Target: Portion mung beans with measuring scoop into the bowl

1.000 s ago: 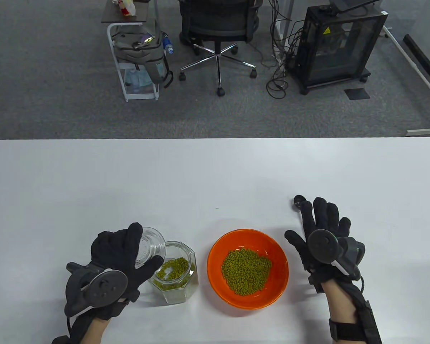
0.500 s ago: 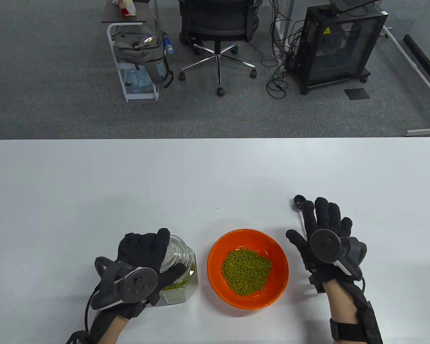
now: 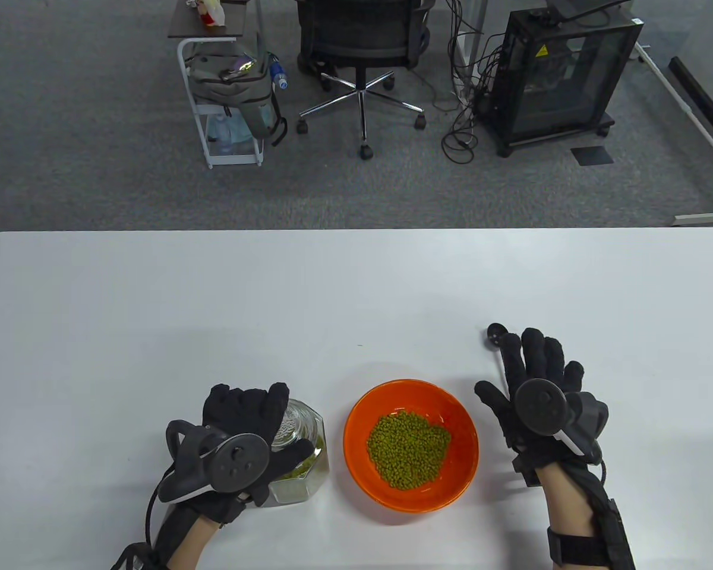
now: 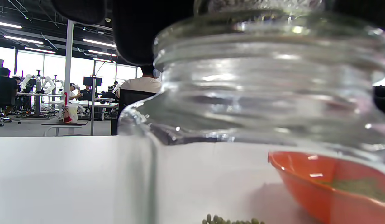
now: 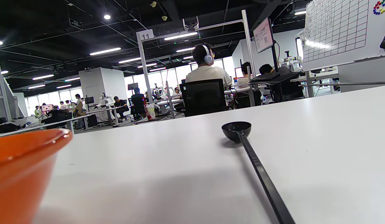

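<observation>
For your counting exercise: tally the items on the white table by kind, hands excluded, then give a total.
Glass jar: 1
Glass lid: 1
Orange bowl: 1
Black measuring scoop: 1
Total: 4

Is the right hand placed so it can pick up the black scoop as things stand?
Probably yes. The right hand lies flat on the table over the handle of the scoop, whose bowl pokes out past the fingertips. Nothing else lies near it; the fingers need only curl round the handle.

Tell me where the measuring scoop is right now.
In the table view the black measuring scoop lies on the white table, right of the orange bowl, its handle running under the flat right hand.
</observation>
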Tool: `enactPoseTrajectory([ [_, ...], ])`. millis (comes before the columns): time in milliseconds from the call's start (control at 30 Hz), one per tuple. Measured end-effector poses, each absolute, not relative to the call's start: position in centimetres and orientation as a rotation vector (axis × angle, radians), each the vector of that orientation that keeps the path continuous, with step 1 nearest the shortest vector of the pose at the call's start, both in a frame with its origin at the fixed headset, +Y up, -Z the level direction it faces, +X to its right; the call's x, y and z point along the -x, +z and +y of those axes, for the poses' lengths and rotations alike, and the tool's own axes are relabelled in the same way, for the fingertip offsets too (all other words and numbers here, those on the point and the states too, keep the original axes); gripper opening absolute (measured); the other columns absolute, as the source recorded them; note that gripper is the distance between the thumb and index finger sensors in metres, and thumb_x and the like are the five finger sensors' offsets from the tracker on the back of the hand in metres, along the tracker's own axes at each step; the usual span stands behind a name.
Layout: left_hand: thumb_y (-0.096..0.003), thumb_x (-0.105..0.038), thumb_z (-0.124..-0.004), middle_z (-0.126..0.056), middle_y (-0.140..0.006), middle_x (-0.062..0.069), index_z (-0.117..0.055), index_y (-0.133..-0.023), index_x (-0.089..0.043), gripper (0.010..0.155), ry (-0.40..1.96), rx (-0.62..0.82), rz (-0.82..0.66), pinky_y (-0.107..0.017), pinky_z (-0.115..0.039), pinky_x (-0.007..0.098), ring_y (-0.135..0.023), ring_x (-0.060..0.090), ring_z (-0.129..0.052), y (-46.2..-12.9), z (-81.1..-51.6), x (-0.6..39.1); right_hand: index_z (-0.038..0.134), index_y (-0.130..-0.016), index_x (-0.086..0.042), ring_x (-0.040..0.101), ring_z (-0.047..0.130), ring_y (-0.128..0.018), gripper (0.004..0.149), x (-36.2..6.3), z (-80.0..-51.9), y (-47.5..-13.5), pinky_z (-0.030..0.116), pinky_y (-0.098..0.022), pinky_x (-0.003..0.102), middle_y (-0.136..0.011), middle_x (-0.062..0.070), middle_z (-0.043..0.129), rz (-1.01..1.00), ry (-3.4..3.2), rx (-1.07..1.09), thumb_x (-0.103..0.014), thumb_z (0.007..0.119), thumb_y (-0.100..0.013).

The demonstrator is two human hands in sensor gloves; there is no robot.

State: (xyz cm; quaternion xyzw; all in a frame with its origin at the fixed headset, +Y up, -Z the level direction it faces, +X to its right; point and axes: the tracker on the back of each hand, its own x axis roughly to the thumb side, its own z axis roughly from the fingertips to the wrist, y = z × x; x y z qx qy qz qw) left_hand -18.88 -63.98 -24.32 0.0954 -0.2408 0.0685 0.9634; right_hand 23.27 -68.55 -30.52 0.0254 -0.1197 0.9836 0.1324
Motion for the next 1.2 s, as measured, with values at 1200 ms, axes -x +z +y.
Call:
enactPoseTrajectory([
  [1200, -0.0499, -0.082, -0.058, -0.055, -0.110, 0.022, -0.040, -0.115, -0.012, 0.097, 0.242, -0.191, -0.499, -0.071, -0.047, 0.078, -0.094, 0.053, -0.067, -23.7, -62.9, 20.5, 0.027, -0.111, -0.024, 0.054, 0.034, -0.106, 0.087, -23.3, -68.7, -30.7, 0.035, -0.067, 0.079, -0.119, 0.018, 0.025, -0.285, 2.869, -0.059, -0.071, 0.055, -0.043],
])
